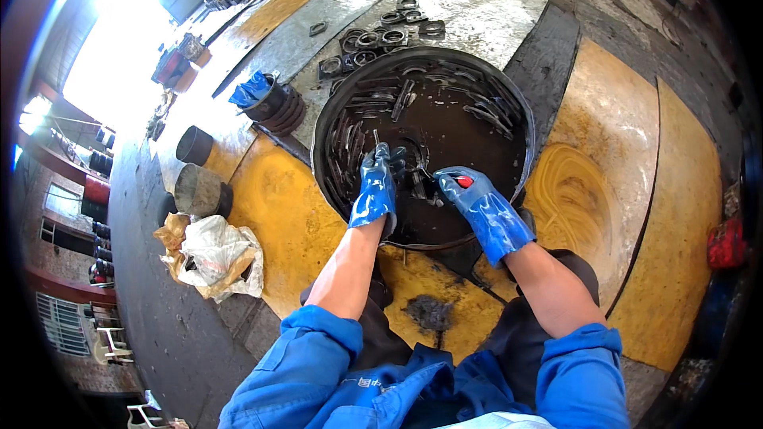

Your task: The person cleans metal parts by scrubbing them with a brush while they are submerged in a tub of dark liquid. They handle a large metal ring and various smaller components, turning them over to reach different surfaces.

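Note:
A wide round dark basin (318,160) of dark liquid stands in front of me, with several dark metal parts (491,115) lying in it around the sides. My left hand (378,181), in a blue rubber glove, is over its near left part, fingers closed on a dark metal part (415,147) with a rounded outline, hard to make out against the liquid. In my right hand (480,205), gloved the same, is a tool with a red handle (465,182). Its thin dark end points left toward the part; whether they touch is unclear.
Behind the basin lie several square metal pieces with round holes (366,40). To the left stand a stack of dark rings (284,115) with blue material on top, a metal cylinder (199,189) and a white sack (218,254). Yellowish boards (588,183) cover the floor.

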`<state>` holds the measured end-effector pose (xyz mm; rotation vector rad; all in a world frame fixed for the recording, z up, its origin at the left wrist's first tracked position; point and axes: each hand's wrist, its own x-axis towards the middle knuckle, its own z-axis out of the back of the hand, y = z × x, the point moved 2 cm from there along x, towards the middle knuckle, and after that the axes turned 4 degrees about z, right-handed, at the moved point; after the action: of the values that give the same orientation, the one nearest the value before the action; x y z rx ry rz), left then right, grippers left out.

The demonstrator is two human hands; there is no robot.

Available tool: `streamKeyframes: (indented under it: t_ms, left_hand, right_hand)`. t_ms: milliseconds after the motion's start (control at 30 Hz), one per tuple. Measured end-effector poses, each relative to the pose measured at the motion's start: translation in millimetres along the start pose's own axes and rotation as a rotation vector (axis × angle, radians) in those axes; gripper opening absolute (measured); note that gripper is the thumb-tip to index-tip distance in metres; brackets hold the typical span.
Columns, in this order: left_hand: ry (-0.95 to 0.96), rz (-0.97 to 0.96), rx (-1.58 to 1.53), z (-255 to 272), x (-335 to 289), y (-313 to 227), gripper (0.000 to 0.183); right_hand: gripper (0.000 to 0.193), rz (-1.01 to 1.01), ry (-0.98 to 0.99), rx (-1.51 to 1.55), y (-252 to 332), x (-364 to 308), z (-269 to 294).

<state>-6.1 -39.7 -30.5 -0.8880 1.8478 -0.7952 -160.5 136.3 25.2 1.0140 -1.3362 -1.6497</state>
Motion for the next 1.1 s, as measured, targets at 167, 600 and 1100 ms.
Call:
streamKeyframes:
  t_ms: [167, 600, 1100]
  left_hand:
    - [0.04, 0.02, 0.035, -10, -14, -7, 0.022]
    - [0.138, -0.028, 0.484, -4, -49, -30, 0.037]
    - [0.044, 0.042, 0.197, 7, -28, -11, 0.04]
  right_hand:
    - [0.022, 0.182, 0.055, -0.094, -16, 4, 17]
    - [0.024, 0.466, -0.155, -0.129, -14, 24, 43]
    - [0.025, 0.185, -0.1, -0.179, -8, 0, 25]
